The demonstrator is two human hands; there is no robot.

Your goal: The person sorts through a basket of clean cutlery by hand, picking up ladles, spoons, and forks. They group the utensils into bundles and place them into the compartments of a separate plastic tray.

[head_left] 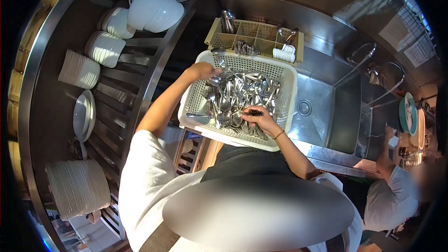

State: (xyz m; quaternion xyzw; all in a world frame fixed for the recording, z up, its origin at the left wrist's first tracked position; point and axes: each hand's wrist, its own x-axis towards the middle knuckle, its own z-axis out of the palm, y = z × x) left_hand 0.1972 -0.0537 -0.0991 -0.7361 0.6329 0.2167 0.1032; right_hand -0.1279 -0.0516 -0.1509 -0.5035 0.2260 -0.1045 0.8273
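A white perforated plastic basket [290,107] full of loose metal cutlery [245,86] stands in front of me. My left hand [203,71] is over its far left corner, fingers closed; a spoon [218,51] rises from near the fingertips, partly over the rim. My right hand [262,121] is above the near part of the pile, closed around a small bunch of cutlery [253,112] whose ends look dark. Exactly which pieces it holds is too small to tell. Behind the basket sits a beige divided cutlery rack [261,29] with some cutlery standing in its compartments.
To the right is a steel sink [305,107] with taps [368,56]. A co-worker [392,196] stands at the far right, beside a teal basin [408,112]. Slatted shelving on the left holds stacked bowls [155,11] and plates [79,189]. White cups [283,54] lie at the rack.
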